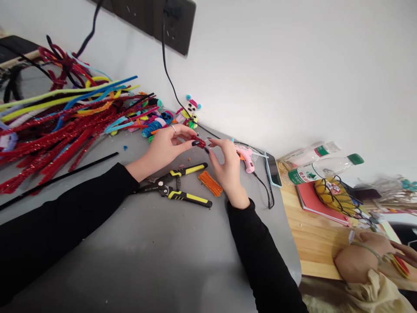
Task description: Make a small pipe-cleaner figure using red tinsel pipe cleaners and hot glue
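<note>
My left hand (171, 145) is closed on a short, bundled piece of red glittery pipe cleaner (199, 141), held above the grey table (146, 248). At the right end of that piece, the thumb and index finger of my right hand (227, 165) come together in a pinch. Below my hands lie yellow-and-black wire strippers (176, 184) with their handles apart. An orange bundle of cut pipe cleaner (210, 183) rests between the strippers and my right wrist. Just right of my right hand is a pink glue gun (248, 161).
Many loose pipe cleaners (74, 117) spread over the left, with small pipe-cleaner figures (189, 111) by the wall. A phone (273, 169) lies at the right edge. Beyond, a wooden table (312, 243) bears bottles (321, 169), a basket (339, 198) and another person's hand (365, 252).
</note>
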`<state>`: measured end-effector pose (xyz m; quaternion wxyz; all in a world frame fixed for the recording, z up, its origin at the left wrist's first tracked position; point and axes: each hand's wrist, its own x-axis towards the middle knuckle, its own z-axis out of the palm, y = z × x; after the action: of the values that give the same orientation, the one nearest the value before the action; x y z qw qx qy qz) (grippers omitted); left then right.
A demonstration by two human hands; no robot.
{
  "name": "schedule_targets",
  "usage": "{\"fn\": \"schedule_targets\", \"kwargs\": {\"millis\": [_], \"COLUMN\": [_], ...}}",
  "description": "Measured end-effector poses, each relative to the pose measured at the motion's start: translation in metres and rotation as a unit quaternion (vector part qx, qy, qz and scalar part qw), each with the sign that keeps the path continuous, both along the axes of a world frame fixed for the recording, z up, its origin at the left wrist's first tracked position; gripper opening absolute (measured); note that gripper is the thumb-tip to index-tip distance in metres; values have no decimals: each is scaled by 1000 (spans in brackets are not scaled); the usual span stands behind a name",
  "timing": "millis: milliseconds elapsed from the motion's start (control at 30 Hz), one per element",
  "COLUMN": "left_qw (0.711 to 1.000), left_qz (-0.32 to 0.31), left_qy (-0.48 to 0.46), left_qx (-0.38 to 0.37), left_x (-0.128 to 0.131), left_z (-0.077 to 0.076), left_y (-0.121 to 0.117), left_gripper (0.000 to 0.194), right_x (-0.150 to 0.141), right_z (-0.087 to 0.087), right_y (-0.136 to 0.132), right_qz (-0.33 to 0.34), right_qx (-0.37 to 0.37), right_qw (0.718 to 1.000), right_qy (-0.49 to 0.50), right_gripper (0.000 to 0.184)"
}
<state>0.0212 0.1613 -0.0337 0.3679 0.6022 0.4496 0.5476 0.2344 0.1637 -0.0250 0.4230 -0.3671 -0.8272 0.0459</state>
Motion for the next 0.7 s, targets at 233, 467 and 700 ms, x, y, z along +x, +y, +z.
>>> {"fn": "schedule_targets", "kwargs": {"millis": [233, 467, 700], "left_qw": [999, 998, 996], "left_qz": [46, 56, 74], "left_qy": [-10, -24, -39], "left_qx": [-6, -24, -39], "left_x": [-4, -6, -13], "left_z": [-2, -4, -1], "left_y": [5, 7, 10], "left_gripper": [35, 39, 31], "right_x": [20, 25, 11], "right_z": [0, 4, 7], "right_y": [9, 6, -6], "right_qz": [-106, -93, -30], "right_qx": [-53, -99, -129], "right_qw": [981, 972, 984], "right_qy": [154, 190, 123], "right_gripper": [13, 32, 42]}}
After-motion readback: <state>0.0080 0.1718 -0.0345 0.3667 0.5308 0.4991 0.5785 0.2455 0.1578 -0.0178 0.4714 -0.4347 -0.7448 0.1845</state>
